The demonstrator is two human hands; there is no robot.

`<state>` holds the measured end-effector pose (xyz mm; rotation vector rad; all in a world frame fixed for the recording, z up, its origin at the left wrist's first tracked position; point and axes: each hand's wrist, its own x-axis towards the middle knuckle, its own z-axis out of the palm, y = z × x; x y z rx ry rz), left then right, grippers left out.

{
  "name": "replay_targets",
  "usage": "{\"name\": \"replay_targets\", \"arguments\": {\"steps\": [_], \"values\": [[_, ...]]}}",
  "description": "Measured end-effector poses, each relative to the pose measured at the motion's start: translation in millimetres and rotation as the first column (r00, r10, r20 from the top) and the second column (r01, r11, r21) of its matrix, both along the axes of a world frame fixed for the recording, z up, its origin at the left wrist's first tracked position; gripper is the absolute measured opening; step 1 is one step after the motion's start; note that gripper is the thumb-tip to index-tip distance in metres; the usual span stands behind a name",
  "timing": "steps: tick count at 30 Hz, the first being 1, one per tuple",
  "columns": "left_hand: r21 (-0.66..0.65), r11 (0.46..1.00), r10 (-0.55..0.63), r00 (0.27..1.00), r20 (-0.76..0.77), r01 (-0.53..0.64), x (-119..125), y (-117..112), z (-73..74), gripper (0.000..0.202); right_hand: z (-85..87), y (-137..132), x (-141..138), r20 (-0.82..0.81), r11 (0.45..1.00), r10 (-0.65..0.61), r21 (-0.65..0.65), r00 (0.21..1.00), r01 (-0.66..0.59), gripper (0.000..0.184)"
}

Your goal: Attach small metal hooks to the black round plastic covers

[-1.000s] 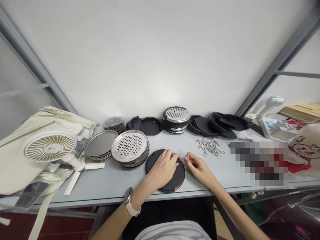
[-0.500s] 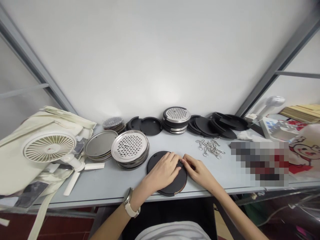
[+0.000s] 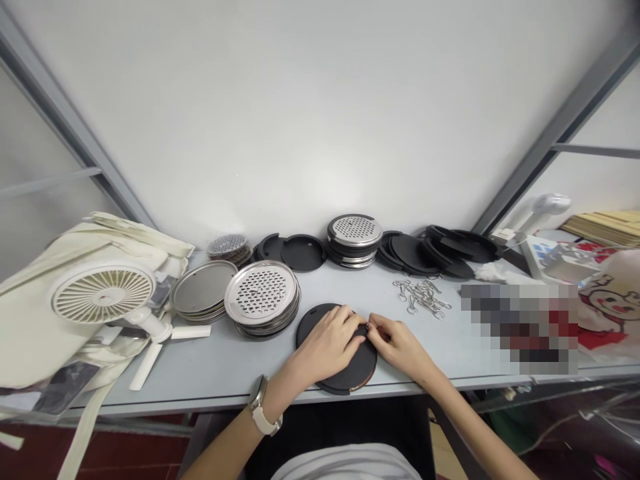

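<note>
A black round disc [image 3: 350, 373] lies flat near the front edge of the table, with a copper-coloured strip along part of its near rim. Across its top rests my left hand [image 3: 333, 343], thumb and fingers bent toward the right rim, gripping it there. At that same rim my right hand [image 3: 400, 347] is closed in a pinch. What its fingertips hold is too small and covered to make out. Right of the hands lies a loose pile of metal wire hooks [image 3: 423, 295]. Perforated metal grater discs [image 3: 263, 293] are stacked on the left.
Behind stand a stack of black-rimmed graters [image 3: 354, 230], black round trays [image 3: 303, 253] and more black discs [image 3: 413, 253]. Plain metal discs [image 3: 203, 287] are piled at left beside a white fan [image 3: 105, 293] and a cream bag [image 3: 30, 320]. A blurred patch [image 3: 520, 327] covers things at right.
Both hands stay at the disc's right rim. The right fingertips have shifted slightly, and the view has moved a little.
</note>
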<state>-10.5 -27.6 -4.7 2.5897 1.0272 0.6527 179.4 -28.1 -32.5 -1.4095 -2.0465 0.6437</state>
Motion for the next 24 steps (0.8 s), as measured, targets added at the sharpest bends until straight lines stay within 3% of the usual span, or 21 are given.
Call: {"name": "replay_targets", "arguments": {"steps": [24], "values": [[-0.012,1.000,-0.012,1.000,0.013,0.012,1.0,0.4,-1.7,0.017,0.0,-0.3,0.9,-0.027,1.000,-0.008,-0.023,1.000,0.007,0.023]]}}
